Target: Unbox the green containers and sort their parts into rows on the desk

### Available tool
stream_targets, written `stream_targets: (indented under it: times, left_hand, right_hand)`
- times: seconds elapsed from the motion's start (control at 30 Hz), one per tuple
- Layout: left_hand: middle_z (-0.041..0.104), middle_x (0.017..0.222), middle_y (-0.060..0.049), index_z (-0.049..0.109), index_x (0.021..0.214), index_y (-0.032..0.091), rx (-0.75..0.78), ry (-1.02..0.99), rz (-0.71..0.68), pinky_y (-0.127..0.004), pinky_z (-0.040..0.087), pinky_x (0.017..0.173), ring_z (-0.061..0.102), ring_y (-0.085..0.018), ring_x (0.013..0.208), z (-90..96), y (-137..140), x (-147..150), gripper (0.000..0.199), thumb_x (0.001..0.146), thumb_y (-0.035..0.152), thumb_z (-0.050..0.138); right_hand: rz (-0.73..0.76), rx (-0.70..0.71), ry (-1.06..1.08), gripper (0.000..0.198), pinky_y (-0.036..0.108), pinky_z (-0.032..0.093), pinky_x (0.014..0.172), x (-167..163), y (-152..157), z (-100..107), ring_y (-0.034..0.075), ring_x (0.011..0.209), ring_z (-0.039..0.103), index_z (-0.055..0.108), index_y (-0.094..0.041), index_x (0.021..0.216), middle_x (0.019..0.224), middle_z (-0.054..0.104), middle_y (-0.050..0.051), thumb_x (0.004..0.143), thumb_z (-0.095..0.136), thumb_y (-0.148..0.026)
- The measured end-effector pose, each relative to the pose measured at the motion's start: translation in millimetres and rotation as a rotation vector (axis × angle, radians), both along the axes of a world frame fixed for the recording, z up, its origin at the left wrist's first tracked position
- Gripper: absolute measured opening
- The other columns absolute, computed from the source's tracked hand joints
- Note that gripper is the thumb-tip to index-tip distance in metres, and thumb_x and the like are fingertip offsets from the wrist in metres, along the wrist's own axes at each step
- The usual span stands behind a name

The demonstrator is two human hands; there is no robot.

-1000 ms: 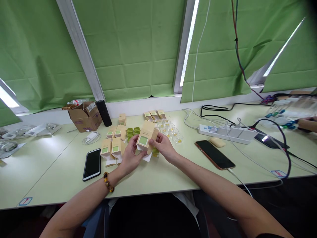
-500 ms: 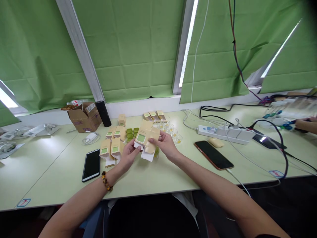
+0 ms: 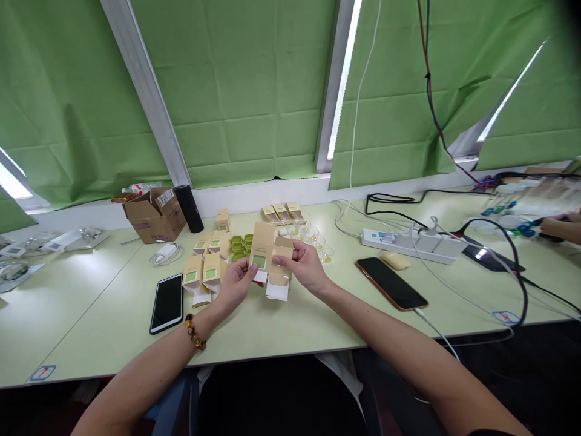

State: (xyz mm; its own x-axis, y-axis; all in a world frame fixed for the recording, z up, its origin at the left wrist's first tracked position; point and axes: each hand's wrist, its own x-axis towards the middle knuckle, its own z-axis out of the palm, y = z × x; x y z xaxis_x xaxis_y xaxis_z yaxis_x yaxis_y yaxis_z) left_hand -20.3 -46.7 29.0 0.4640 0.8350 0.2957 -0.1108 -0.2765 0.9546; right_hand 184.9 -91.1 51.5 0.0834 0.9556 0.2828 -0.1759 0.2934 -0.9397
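Between my hands is a small tan cardboard box (image 3: 263, 243) with a green square on its front, its flaps sticking out and a white inner flap hanging at the bottom. My left hand (image 3: 237, 282) pinches its left edge, thumb on the front. On the right side, my right hand (image 3: 305, 264) grips it with the thumb across the face. Small green containers (image 3: 239, 247) stand just behind, partly covered by the box. Several clear cups (image 3: 313, 238) with yellow spots lie behind my right hand. To the left, tan boxes (image 3: 212, 270) with similar green squares stand on the table.
A black-screened phone (image 3: 167, 303) lies left of my hands, and another phone (image 3: 391, 283) charges at right beside a power strip (image 3: 413, 245) with tangled cables. A brown carton (image 3: 155, 216) and a black cylinder (image 3: 189, 209) stand back left. Another person's hand (image 3: 560, 227) is at far right.
The tan box has turned more upright and squared out between my hands, its side panel and open flaps now facing me more. Both hands keep their hold.
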Motion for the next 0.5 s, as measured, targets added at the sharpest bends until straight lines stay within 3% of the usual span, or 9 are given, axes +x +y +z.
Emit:
stream_targets:
  times: [0.17, 0.33, 0.43, 0.5]
  left_hand:
    - [0.075, 0.081, -0.006, 0.071, 0.088, 0.016, -0.099, -0.086, -0.041, -0.033, 0.062, 0.068, 0.069, -0.018, 0.069, 2.8, 0.7, 0.6, 0.044, 0.086, 0.059, 0.08]
    - [0.074, 0.084, -0.007, 0.069, 0.089, 0.015, -0.16, -0.169, -0.022, -0.033, 0.062, 0.067, 0.071, -0.018, 0.072, 3.0, 6.3, 1.0, 0.043, 0.088, 0.057, 0.078]
    - [0.074, 0.085, -0.007, 0.069, 0.092, 0.016, 0.002, -0.138, 0.152, -0.034, 0.062, 0.066, 0.07, -0.018, 0.069, 3.7, 12.4, -3.2, 0.043, 0.09, 0.059, 0.075]
    - [0.074, 0.091, -0.008, 0.069, 0.096, 0.018, 0.245, -0.119, 0.353, -0.036, 0.062, 0.071, 0.071, -0.019, 0.072, 4.1, 17.8, -10.3, 0.039, 0.091, 0.056, 0.074]
  right_hand:
    - [0.011, -0.011, -0.028, 0.053, 0.042, 0.066, 0.073, 1.0, 1.7, -0.6, 0.028, 0.078, 0.079, 0.072, -0.025, 0.109, 0.091, 0.083, 0.005, 0.075, 0.087, -0.063]
    - [-0.076, 0.06, -0.071, 0.052, 0.032, 0.054, 0.064, 6.0, 4.4, -2.4, 0.018, 0.067, 0.068, 0.071, -0.024, 0.102, 0.077, 0.076, 0.001, 0.089, 0.066, -0.074]
    - [-0.105, 0.085, -0.077, 0.048, 0.032, 0.051, 0.069, 8.4, 6.5, -4.5, 0.019, 0.075, 0.068, 0.069, -0.024, 0.104, 0.084, 0.079, 0.004, 0.091, 0.065, -0.07]
    - [-0.124, 0.106, -0.097, 0.044, 0.033, 0.052, 0.075, 9.0, 8.2, -7.0, 0.02, 0.083, 0.069, 0.068, -0.024, 0.106, 0.091, 0.08, 0.006, 0.091, 0.067, -0.066]
